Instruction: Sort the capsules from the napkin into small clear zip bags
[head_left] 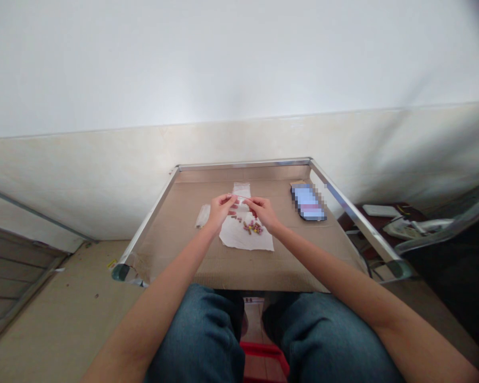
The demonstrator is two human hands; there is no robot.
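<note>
My left hand (221,209) and my right hand (265,210) are raised above the middle of the tabletop, fingertips pinched close together. A thin reddish string (241,197) runs between them, with an end in each pinch. Under the hands lies a white sheet of paper (245,242). On it sits a small pile of beads (253,227) in pink, yellow and brown, and a few more lie apart from the pile. Behind the fingers is a clear plastic bag (241,189). Another clear bag (203,216) rests left of my left hand.
A phone (309,203) lies at the right of the cardboard-covered table (171,250). A metal frame (149,221) edges the table on its sides and back. Beyond it stands a tiled wall (239,141). Lower right of the table, a cluttered surface holds a white box (380,211).
</note>
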